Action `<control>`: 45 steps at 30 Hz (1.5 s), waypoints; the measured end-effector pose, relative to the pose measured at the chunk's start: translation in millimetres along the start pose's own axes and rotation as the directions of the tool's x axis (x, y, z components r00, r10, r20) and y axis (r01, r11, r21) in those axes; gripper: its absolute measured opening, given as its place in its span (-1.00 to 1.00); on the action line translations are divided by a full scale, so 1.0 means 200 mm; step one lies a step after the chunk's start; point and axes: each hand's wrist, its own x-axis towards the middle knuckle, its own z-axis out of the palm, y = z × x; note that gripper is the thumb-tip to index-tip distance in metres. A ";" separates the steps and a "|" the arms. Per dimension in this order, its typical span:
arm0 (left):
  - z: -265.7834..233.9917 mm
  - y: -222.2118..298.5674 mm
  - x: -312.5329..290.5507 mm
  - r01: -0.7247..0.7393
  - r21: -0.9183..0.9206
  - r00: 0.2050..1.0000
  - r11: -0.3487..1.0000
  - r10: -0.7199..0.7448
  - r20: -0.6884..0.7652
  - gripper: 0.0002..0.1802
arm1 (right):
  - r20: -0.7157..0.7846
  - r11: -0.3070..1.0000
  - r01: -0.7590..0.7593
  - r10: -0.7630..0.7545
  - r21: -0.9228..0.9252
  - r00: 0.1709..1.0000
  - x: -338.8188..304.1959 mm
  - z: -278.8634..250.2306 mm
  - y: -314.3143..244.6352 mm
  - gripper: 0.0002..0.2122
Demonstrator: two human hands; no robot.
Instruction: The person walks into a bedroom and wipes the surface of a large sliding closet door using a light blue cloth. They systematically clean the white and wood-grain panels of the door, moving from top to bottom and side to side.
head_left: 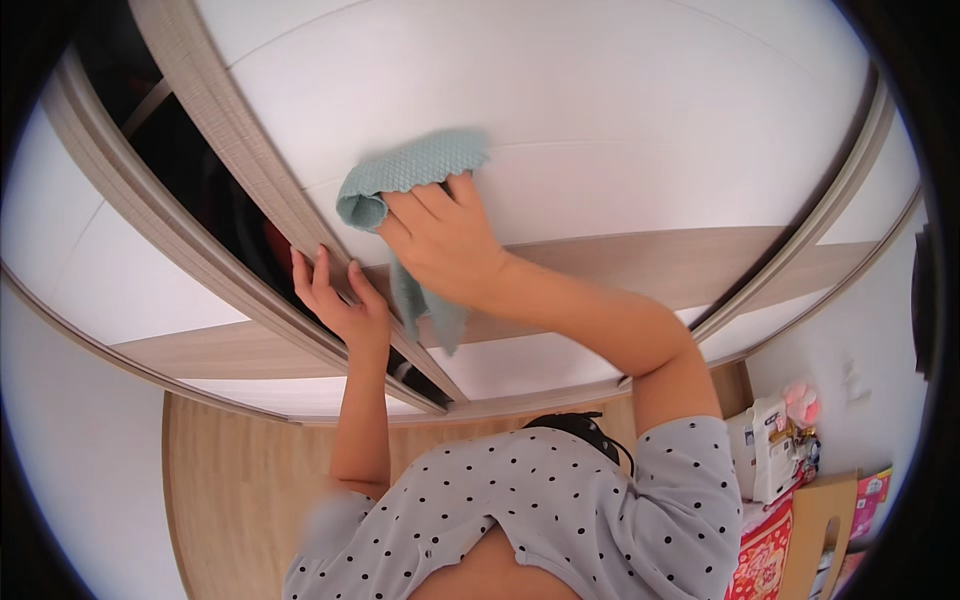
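Observation:
A teal textured cleaning cloth (420, 162) is bunched under my right hand (445, 240), which presses it against the white sliding wardrobe door (620, 110). One end of the cloth hangs below the hand, over the door's wood-coloured band (640, 265). My left hand (345, 305) rests at the door's wood-grain edge frame (235, 120), fingers apart and holding nothing else. Those fingertips lie along the frame, beside a dark gap (215, 185) between this door and the one to its left.
Another white door panel (150, 260) stands left of the gap. Wooden flooring (240, 470) lies below. At the lower right are a white bag (770, 450), a pink plush item (801, 403), a red patterned cloth (760, 555) and a wooden board with a slot (822, 520).

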 end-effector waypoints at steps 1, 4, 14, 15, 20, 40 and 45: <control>-0.01 0.00 0.00 0.000 0.013 1.000 1.000 0.000 0.011 -0.54 | 0.039 1.000 0.017 -0.018 0.013 0.999 -0.03 -0.03 0.05 -0.89; -0.03 -0.02 0.00 0.023 0.048 1.000 0.999 -0.023 -0.005 -0.55 | -0.044 0.999 -0.035 0.034 -0.035 0.998 -0.08 -0.11 0.16 -0.88; 0.01 0.01 -0.01 0.053 0.017 0.999 0.998 -0.053 -0.013 -0.55 | -0.011 0.993 0.051 -0.052 -0.105 0.999 0.05 -0.05 0.03 -0.89; 0.01 0.02 0.00 0.041 0.036 0.999 0.998 -0.041 -0.016 -0.55 | 0.004 0.995 0.054 -0.053 -0.080 0.999 0.04 -0.04 0.04 -0.88; -0.02 0.00 0.01 0.036 0.126 0.999 0.991 -0.036 -0.005 -0.57 | 0.046 0.997 0.081 -0.081 0.007 0.996 -0.07 -0.16 0.22 -0.90; 0.24 0.60 -0.28 -0.368 -0.601 0.716 0.709 0.629 0.304 -0.72 | -0.190 0.961 -0.215 0.182 -0.175 0.965 -0.43 -0.48 0.59 -0.76; 0.47 0.36 -0.34 -0.635 -0.312 0.645 0.706 0.708 0.288 -0.77 | -0.265 0.886 -0.310 0.224 -0.345 0.938 -0.58 -0.63 0.81 -0.86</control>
